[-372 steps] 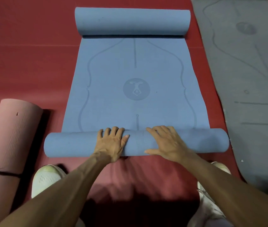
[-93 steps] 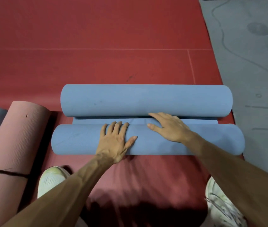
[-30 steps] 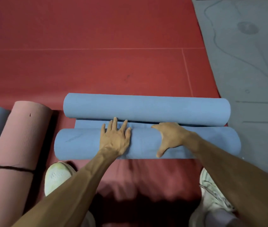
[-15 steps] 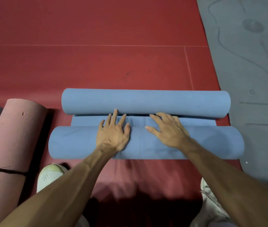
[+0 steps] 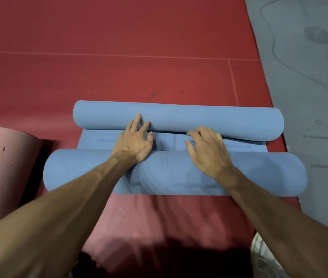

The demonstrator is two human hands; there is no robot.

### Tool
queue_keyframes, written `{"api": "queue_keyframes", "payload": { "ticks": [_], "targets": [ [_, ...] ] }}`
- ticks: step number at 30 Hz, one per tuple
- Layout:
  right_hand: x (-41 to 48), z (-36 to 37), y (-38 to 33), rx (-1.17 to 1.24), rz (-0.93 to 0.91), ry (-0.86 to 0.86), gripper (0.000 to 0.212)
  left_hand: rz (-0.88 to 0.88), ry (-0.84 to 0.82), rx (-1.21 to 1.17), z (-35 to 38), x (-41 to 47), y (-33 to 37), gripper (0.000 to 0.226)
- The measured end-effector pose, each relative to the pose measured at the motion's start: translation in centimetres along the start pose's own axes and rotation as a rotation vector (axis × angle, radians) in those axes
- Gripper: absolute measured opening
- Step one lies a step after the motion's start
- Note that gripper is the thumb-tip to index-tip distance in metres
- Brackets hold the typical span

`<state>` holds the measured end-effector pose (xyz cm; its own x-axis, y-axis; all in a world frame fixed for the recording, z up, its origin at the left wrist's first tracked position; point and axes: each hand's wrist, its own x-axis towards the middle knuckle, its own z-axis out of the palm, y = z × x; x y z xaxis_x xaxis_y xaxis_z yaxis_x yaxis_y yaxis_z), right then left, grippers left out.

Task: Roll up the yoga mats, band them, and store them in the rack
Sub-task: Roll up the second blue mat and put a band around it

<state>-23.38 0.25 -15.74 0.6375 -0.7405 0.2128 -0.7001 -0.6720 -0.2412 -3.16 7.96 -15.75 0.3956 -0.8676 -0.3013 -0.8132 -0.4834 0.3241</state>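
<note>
No closed grip: left hand [image 5: 137,142] and right hand [image 5: 207,150] lie open, palms on near roll [image 5: 259,173] of blue mat [image 5: 98,140], fingertips touching far roll [image 5: 199,121]. On red floor [image 5: 119,77]. Step: rolling. Next, likely: merge rolls evenly, then band.

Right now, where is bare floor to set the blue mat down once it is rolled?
Beyond the far blue roll, the red padded floor lies bare up to the flat grey mat. Crowded: the pink rolled mat sits left of the near blue roll, and the left hand and right hand fill the narrow flat strip between rolls.
</note>
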Motion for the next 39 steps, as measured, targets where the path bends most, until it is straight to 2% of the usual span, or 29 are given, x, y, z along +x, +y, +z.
{"api": "queue_keyframes", "payload": {
  "ticks": [3, 5, 7, 10, 13, 17, 20, 23, 27, 33, 36, 39],
  "targets": [
    [-0.9, -0.1, -0.2, -0.038, -0.098, 0.090, 0.032, 0.022, 0.015, -0.009, 0.0, 2.2, -0.2, 0.056],
    [-2.2, -0.2, -0.3, -0.037, -0.168, 0.095, 0.035, 0.055, 0.058, -0.007, -0.1, 3.1, -0.3, 0.057],
    [-3.1, -0.5, -0.4, -0.079, -0.231, -0.020, 0.060, 0.062, 0.070, -0.007, -0.3, 3.7, -0.3, 0.058],
    [-2.5, -1.6, -0.4, -0.180, -0.311, -0.337, 0.111, 0.079, 0.117, 0.025, -0.6, 3.7, 0.0, 0.058],
    [-1.5, -2.4, -0.5, -0.197, -0.275, -0.553, 0.128, 0.121, 0.162, 0.022, -0.6, 3.3, -0.1, 0.056],
    [-0.7, -2.0, -0.6, -0.134, -0.234, -0.580, 0.124, 0.138, 0.158, 0.062, -0.5, 2.4, -0.7, 0.065],
    [0.7, -2.2, -0.4, -0.073, -0.186, -0.603, 0.120, 0.094, 0.132, 0.075, -0.5, -0.2, -0.1, 0.055],
    [1.7, -3.0, -0.6, -0.003, -0.141, -0.648, 0.114, 0.094, 0.104, 0.121, -0.5, -3.9, 0.4, 0.055],
    [1.3, -3.8, -0.7, 0.057, -0.098, -0.726, 0.110, 0.104, 0.100, 0.174, 0.1, -8.2, 0.2, 0.081],
    [-1.0, -4.4, -1.0, 0.098, -0.056, -0.810, 0.104, 0.063, 0.064, 0.236, 1.6, -11.5, 0.9, 0.075],
    [-1.6, -4.5, -1.0, 0.119, -0.054, -0.768, 0.108, 0.053, 0.084, 0.240, 1.9, -11.6, 0.8, 0.068],
    [-2.5, -4.5, -0.9, 0.081, -0.103, -0.703, 0.112, 0.060, 0.082, 0.251, 2.0, -11.4, 0.8, 0.072]
  ]
}}
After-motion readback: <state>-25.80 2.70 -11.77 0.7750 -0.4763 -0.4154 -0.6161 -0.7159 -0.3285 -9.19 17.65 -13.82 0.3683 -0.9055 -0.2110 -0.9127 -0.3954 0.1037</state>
